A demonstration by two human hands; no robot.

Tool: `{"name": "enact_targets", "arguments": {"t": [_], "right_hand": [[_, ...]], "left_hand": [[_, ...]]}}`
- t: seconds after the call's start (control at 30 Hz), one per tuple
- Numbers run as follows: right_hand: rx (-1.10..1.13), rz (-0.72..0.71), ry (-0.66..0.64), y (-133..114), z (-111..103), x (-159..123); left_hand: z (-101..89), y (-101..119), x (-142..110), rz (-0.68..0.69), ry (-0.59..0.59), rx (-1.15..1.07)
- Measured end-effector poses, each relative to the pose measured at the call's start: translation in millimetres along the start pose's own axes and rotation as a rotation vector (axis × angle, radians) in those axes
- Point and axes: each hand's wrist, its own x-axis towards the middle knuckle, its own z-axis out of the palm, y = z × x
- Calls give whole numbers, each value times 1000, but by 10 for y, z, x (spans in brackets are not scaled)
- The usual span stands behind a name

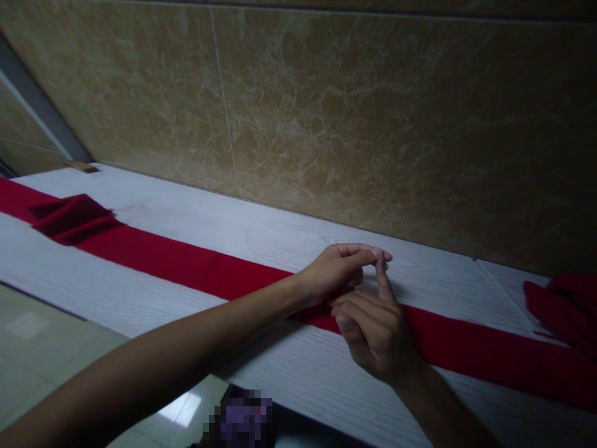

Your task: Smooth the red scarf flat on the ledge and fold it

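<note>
A long strip of red cloth (177,258) runs lengthwise along a white wood-grain surface (280,361), under both my hands. My left hand (333,270) is above the strip, its thumb and forefinger pinched at the tip of my right forefinger. Anything small between those fingertips is too fine to make out. Just nearer to me, my right hand (377,326) points its forefinger up to meet the left fingertips. Its thumb stays apart and the other fingers are loosely bent, with nothing visible in them.
Toward the left, a loose red cloth piece (74,218) is bunched on the strip. More crumpled red cloth (564,305) lies at the far right. A small brown block (83,167) sits at the back left corner. A marbled tile wall (326,124) borders the far edge.
</note>
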Motion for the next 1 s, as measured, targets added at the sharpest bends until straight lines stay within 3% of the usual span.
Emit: {"name": "enact_targets", "arguments": {"t": [0.53,0.8,1.0], "right_hand": [[10,-36,-24,9,24,-11],[-46,-53,-24,-25,23,-10],[-85,-77,-29,-49,41,-5]], "left_hand": [[57,-18,16,6,21,7],[82,-154,72,170,41,-3],[90,-164,56,202,53,57]]}}
